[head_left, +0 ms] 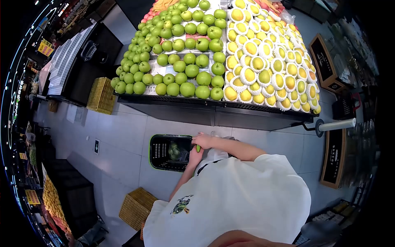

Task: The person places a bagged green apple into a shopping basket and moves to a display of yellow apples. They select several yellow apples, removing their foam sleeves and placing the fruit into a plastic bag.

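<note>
My left hand (196, 153) and my right hand (203, 140) meet at the right end of a black shopping basket (155, 163) with a green rim. Between them shows a small green piece, the basket's handle (198, 148), with fingers closed around it. A bag of green fruit (174, 151) lies inside the basket. Beside my right hand hangs a translucent plastic bag (215, 154); how it is held cannot be made out.
Ahead stands a display with green apples (187, 89) on the left and yellow fruit in white foam nets (258, 63) on the right. Wicker baskets (101, 95) stand at the left and lower left. A roll of bags (338, 124) sticks out at the display's right corner.
</note>
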### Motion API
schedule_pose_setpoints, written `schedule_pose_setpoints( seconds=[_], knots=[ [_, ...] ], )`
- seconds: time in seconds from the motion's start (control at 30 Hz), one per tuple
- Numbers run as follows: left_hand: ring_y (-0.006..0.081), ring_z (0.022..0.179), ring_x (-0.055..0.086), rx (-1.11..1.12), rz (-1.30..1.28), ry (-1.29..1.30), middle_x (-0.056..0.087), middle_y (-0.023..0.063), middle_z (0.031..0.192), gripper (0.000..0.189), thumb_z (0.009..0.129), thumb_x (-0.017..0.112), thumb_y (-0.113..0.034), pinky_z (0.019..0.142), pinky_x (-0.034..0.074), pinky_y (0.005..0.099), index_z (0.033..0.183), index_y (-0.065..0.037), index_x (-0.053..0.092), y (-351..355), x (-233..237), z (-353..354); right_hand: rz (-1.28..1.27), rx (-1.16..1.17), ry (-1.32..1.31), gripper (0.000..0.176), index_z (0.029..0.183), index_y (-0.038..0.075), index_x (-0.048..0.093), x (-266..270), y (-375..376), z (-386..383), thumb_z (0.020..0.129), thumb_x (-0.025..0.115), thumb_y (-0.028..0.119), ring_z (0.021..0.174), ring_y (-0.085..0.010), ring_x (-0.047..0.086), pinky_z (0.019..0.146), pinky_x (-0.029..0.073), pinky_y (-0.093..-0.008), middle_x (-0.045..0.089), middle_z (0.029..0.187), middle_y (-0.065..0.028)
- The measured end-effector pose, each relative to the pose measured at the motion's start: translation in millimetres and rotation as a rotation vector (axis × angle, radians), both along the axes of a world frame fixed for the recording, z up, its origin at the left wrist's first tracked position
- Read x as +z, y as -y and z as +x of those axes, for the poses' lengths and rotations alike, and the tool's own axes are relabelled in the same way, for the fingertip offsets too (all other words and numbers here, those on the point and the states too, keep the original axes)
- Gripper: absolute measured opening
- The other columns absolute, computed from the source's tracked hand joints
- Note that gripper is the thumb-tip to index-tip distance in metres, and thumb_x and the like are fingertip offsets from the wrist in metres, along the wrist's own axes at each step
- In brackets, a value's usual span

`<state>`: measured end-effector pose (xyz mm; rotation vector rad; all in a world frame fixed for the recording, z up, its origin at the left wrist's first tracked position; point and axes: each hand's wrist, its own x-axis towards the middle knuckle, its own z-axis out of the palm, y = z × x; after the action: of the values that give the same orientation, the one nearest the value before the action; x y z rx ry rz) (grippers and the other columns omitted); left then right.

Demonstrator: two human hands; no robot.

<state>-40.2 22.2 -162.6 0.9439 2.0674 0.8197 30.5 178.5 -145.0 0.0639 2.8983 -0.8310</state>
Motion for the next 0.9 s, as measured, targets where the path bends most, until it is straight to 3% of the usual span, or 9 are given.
schedule_pose_setpoints(
  seconds=[0.07,0.23,0.3,0.43,0.5,0.53,0.57,0.63,0.9],
  knots=[
    [0.0441,0.091,0.071,-0.014,-0.036,0.047,0.073,0.0226,0.094,0.045,0.088,0.077,-0.036,0.080,0.056,0.0493,0.112,-0.001,0.061,19,12,12,0.001,-0.056,0.066,0.018,0.098,0.019,0.070,-8,11,8,0.080,0.071,0.016,0.116,-0.0262,0.062,0.100,0.045,-0.0510,0.064,0.110,-0.0037],
    [0.0409,0.092,0.073,0.028,-0.068,0.081,0.073,0.0227,0.094,0.047,0.088,0.077,-0.038,0.081,0.056,0.0464,0.115,-0.002,0.063,73,5,33,-0.029,-0.203,0.123,0.019,0.097,0.019,0.071,-21,32,38,0.078,0.073,0.016,0.115,-0.0242,0.062,0.099,0.046,-0.0463,0.063,0.108,-0.0032],
    [0.0206,0.071,0.068,-0.040,-0.186,0.174,0.070,0.0118,0.077,0.039,0.092,0.075,-0.037,0.067,0.053,0.0395,0.097,0.001,0.066,89,-16,42,-0.027,-0.253,0.138,0.022,0.097,0.018,0.070,-26,47,52,0.075,0.075,0.016,0.115,-0.0233,0.061,0.099,0.046,-0.0451,0.062,0.108,-0.0035],
    [0.0212,0.065,0.067,-0.024,-0.017,0.122,0.066,0.0096,0.069,0.039,0.094,0.073,-0.038,0.062,0.052,0.0413,0.090,0.001,0.067,95,-15,60,0.233,-0.088,-0.021,0.024,0.102,0.023,0.073,-16,84,75,0.079,0.073,0.018,0.114,-0.0218,0.063,0.104,0.043,-0.0453,0.066,0.110,-0.0028],
    [0.0406,0.083,0.073,0.000,-0.103,0.234,0.073,0.0239,0.086,0.047,0.092,0.073,-0.043,0.075,0.056,0.0488,0.103,0.003,0.070,90,8,62,0.322,-0.016,-0.142,0.024,0.103,0.025,0.074,0,106,78,0.079,0.073,0.020,0.111,-0.0212,0.066,0.104,0.041,-0.0448,0.069,0.106,-0.0020],
    [0.0452,0.082,0.072,-0.026,-0.240,0.269,0.073,0.0276,0.088,0.049,0.092,0.073,-0.043,0.072,0.055,0.0513,0.107,0.003,0.069,89,1,60,0.327,-0.002,0.013,0.024,0.102,0.026,0.074,6,115,75,0.078,0.074,0.021,0.106,-0.0207,0.068,0.104,0.041,-0.0443,0.071,0.100,-0.0010],
    [0.0452,0.082,0.072,-0.031,-0.234,0.266,0.073,0.0276,0.088,0.049,0.092,0.073,-0.043,0.072,0.055,0.0513,0.107,0.003,0.069,91,-8,63,0.329,0.014,0.168,0.024,0.101,0.027,0.074,10,118,75,0.078,0.075,0.023,0.101,-0.0202,0.071,0.103,0.040,-0.0438,0.073,0.093,0.0000],
    [0.0492,0.087,0.071,-0.078,0.086,-0.012,0.071,0.0311,0.090,0.048,0.091,0.073,-0.042,0.073,0.055,0.0537,0.110,0.002,0.069,101,-21,77,0.316,-0.016,0.199,0.023,0.099,0.029,0.075,8,119,79,0.077,0.075,0.023,0.097,-0.0199,0.072,0.103,0.040,-0.0428,0.074,0.089,0.0006],
    [0.0524,0.093,0.068,-0.044,-0.018,-0.071,0.070,0.0327,0.092,0.045,0.090,0.071,-0.038,0.078,0.054,0.0571,0.115,0.000,0.069,99,-5,132,0.313,-0.005,0.319,0.016,0.093,0.030,0.078,-3,123,122,0.081,0.071,0.023,0.096,-0.0184,0.073,0.103,0.040,-0.0410,0.077,0.092,-0.0004]
  ],
)
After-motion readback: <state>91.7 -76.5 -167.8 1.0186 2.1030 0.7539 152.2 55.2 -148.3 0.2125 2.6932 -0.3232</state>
